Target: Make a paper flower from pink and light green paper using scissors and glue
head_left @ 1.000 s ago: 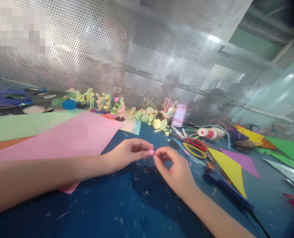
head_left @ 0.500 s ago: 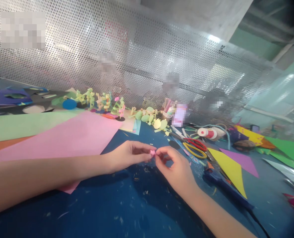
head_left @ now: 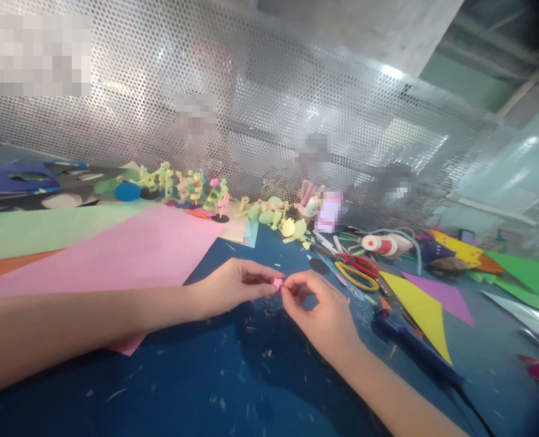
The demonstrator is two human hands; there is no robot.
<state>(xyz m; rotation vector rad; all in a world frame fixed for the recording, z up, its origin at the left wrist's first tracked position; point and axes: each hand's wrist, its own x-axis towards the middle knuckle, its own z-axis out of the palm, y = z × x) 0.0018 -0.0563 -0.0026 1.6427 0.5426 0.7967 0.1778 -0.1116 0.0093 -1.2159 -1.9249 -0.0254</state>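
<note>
My left hand [head_left: 235,282] pinches a small pink star-like piece [head_left: 277,283] between thumb and fingertips, a little above the blue tabletop. From the other side, the thumb and forefinger of my right hand [head_left: 320,306] close on its right edge. Whether the piece is foam or paper I cannot make out. A large pink sheet [head_left: 160,249] lies under and behind my left forearm. Beyond my right hand are scissors with red and yellow handles [head_left: 358,273], and to its right rests a dark blue tool with a cord [head_left: 415,346], perhaps a glue gun.
Small green and yellow paper figures [head_left: 164,182] stand along the back, before a perforated metal screen [head_left: 260,109]. Pale green discs [head_left: 274,215], a red-and-white spool [head_left: 381,244], and yellow [head_left: 419,309] and purple sheets [head_left: 442,297] lie to the right. Scraps litter the blue table [head_left: 183,388].
Both hands have shifted very slightly left with the pink piece, which is turned a little between the fingertips. Everything on the table stays where it was.
</note>
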